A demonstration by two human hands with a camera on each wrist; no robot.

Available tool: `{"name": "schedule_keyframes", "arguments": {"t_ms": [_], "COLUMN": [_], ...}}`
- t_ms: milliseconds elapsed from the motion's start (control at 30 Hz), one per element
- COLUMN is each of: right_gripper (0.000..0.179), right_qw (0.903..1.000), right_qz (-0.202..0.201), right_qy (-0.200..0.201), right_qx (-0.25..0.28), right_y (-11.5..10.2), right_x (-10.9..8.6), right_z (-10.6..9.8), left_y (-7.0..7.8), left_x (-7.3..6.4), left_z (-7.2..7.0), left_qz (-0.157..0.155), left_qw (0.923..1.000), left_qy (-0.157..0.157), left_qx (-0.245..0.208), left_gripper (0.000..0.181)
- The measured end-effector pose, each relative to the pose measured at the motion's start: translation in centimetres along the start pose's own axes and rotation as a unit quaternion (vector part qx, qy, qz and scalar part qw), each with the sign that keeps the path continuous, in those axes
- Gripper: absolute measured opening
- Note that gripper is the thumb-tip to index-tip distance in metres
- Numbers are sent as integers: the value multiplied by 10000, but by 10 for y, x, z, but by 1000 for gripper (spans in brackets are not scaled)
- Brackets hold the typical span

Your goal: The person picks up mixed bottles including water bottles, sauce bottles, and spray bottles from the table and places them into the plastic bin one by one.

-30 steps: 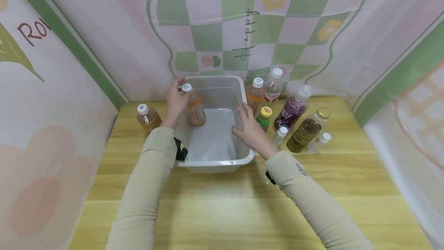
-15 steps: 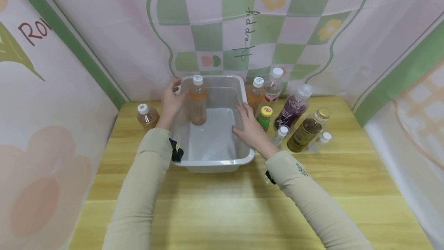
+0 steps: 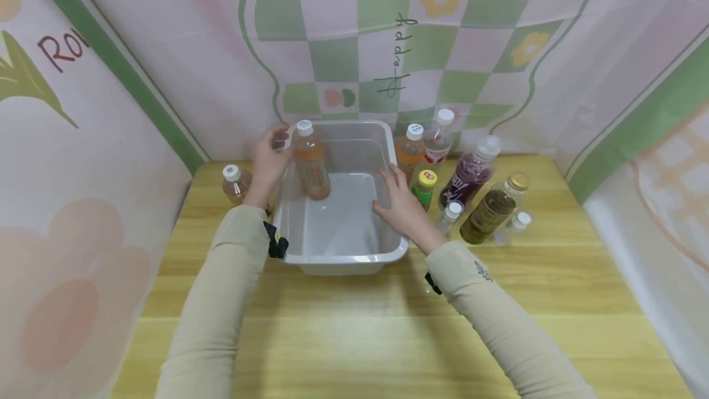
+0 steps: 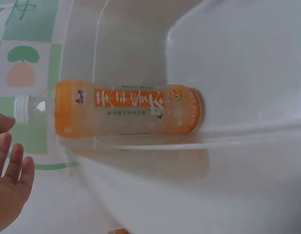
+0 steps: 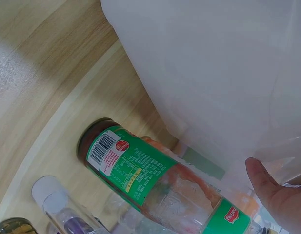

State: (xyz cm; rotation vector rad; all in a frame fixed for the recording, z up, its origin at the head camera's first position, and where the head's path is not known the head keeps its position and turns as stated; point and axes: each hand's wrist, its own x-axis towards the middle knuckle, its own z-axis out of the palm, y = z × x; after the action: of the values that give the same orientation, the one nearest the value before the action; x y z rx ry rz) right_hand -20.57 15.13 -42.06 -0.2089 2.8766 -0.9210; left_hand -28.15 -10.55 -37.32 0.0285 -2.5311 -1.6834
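Observation:
A clear plastic bottle (image 3: 312, 162) with an orange label and white cap stands in the grey plastic basin (image 3: 340, 259), near its left wall. My left hand (image 3: 269, 165) is beside the bottle's upper part, over the basin's left rim. In the left wrist view, loosely spread fingers of my left hand (image 4: 11, 175) sit apart from the white cap (image 4: 23, 109). At the opposite rim, my right hand (image 3: 404, 202) rests with its fingers extended. The right wrist view shows one digit of the right hand (image 5: 277, 195) against the basin's outer wall (image 5: 204, 73).
Right of the basin stand several bottles: an orange one (image 3: 410, 153), a yellow-capped green-labelled one (image 3: 423, 189), a purple one (image 3: 468, 177) and a gold-capped one (image 3: 493, 211). Another white-capped bottle (image 3: 235, 185) stands on the left. A printed curtain (image 3: 332, 60) hangs behind the wooden table (image 3: 343, 337).
My left hand has let go of the orange-labelled bottle and drawn back leftward. The bottle shifted right, then tilted back toward the left wall. My right hand stays at the rim.

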Motion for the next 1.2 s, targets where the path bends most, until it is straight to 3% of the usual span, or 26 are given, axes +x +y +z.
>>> {"name": "schedule_keyframes", "arguments": {"t_ms": [367,567,800,1067,1200], "right_gripper": [76,76,75,75,75], "right_qw": [10000,10000,10000,10000,10000], "right_qz": [11,57,45,58,42], "right_qy": [15,-41,-61,-54,-41], "right_qx": [-3,12,53,60,72], "right_y": [2,2,1,1,1], "right_x": [0,-1,0,0,0], "right_z": [-1,-1,-1,-1,-1], "left_y": [1,-2,-6,-16,-26], "left_x": [-4,-8,-13,-15,-16], "left_z": [-8,-18,-38,-59,-67], "left_qz": [-84,-19,32,-366,-371], "left_qw": [9999,9998,9997,9986,9976], "left_qy": [-43,-137,60,343,570], "left_qx": [71,-142,220,183,111], "left_gripper": [50,50,47,55,53]}}
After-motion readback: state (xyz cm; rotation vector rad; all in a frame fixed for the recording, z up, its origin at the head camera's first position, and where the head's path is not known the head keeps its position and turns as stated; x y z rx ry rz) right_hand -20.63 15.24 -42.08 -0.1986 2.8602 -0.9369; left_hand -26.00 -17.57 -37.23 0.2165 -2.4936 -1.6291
